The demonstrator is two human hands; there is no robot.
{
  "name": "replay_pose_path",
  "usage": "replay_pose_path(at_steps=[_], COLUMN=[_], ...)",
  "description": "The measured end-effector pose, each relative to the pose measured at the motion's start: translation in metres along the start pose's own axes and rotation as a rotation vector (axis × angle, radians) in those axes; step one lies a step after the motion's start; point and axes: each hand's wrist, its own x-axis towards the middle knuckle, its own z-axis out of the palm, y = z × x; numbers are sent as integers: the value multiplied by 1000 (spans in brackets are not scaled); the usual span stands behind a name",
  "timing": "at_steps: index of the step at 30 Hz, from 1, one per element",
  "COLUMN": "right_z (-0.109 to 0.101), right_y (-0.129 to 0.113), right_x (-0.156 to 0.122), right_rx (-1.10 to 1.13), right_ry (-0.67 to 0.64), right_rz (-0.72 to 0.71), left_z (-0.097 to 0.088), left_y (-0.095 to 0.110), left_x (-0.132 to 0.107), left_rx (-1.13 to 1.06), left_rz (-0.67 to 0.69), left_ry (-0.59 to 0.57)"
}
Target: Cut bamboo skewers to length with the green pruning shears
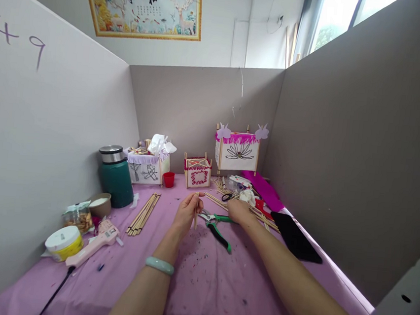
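My left hand (189, 209) is closed around a thin wooden stick (195, 221), which points down over the middle of the table. My right hand (238, 211) reaches to the loose wooden sticks (216, 201) at the back right; its fingers are mostly hidden behind the hand. Between and below the hands lie green-handled cutters (218, 236), jaws toward my left hand. Close by my right hand are black-handled scissors (226, 197) and a crumpled white piece (248, 197). To the left, a row of wooden sticks (144, 214) lies on the purple cloth.
A green flask (115, 180), a pink glue gun (98, 241) and a yellow-white tub (64, 243) stand left. Along the back are a tissue box (145, 170), a red cup (168, 180), and two decorated stick frames (198, 176). A black phone-like slab (295, 236) lies right. Partitions enclose three sides.
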Motion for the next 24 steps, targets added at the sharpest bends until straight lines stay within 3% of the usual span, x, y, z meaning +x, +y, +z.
replay_pose_path(at_steps=[4,6,9,12,20,24], right_z=[-12,-13,-6,6,17,23], right_y=[-9,-18,-36,-49,-65,-70], right_x=[0,-4,-12,-20,-29,-27], right_rx=[171,537,1201,1529,1642,1611], right_ry=[149,210,143,126,264,235], right_rz=[-10,-62,-163,-215,-282,-301], left_z=[-3,-5,-7,-7,-7,-6], left_y=[-4,-4,-2,0,1,3], left_x=[2,2,1,1,1,-1], left_rx=[9,29,72,115,178,163], left_rz=[9,-5,-23,-16,-12,-31], left_ry=[3,3,34,82,115,139])
